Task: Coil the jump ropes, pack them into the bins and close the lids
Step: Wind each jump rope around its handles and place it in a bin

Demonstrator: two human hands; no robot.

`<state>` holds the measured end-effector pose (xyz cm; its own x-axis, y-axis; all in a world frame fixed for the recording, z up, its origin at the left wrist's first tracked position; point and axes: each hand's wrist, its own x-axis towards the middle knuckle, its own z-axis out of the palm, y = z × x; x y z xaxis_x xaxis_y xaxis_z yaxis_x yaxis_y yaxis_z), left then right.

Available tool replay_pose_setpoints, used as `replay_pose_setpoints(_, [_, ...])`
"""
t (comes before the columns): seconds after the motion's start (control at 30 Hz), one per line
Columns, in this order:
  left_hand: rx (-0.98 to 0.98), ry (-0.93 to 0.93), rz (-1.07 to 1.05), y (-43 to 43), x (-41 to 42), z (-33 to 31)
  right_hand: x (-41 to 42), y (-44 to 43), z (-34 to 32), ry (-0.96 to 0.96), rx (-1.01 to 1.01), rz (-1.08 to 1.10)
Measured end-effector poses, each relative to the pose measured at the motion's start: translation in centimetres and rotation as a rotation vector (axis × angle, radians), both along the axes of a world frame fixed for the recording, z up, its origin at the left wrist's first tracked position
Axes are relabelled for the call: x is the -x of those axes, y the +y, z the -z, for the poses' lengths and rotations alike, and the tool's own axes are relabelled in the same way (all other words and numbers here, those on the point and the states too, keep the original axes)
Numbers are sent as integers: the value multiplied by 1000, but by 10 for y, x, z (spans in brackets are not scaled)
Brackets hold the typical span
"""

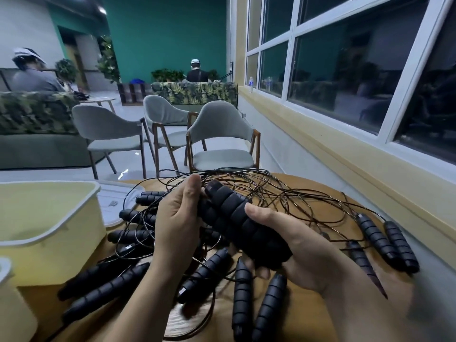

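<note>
Two black ribbed jump-rope handles (237,218) lie side by side above the round wooden table (308,314). My right hand (291,253) grips their near ends from below, thumb on top. My left hand (176,218) holds their far part, fingers curled behind them. Thin dark rope (271,191) lies in tangled loops behind the hands. Several more black handles (103,287) are scattered over the table. An open pale yellow bin (56,233) stands at the left, with a white lid (116,203) flat beside it.
A second white bin corner (12,304) shows at the bottom left. Grey chairs (222,134) stand just beyond the table. A window wall with a yellow sill (345,149) runs along the right. Two people sit far off at the back.
</note>
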<state>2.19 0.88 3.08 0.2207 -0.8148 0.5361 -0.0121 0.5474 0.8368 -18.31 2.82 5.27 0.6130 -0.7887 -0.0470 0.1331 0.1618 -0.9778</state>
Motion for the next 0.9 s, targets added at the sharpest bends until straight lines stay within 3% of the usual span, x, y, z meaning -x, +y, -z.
replay_pose_setpoints(0.2, [-1,-98,-38,-5,-8,-5,3,1,-2,71,-40,34])
replay_pose_setpoints(0.47, [-178,99,132,4,14,-10,12,-4,12,-178,-38,-80])
replay_pose_setpoints(0.57, [-196,80,138,6,27,-3,9,-3,14,-287,7,-82])
replay_pose_setpoints(0.73, [-124,-190,107,9,52,5,2,0,6,-272,195,82])
replay_pose_setpoints(0.9, [-168,-894,-40,1,37,5,8,-2,2,-172,241,138])
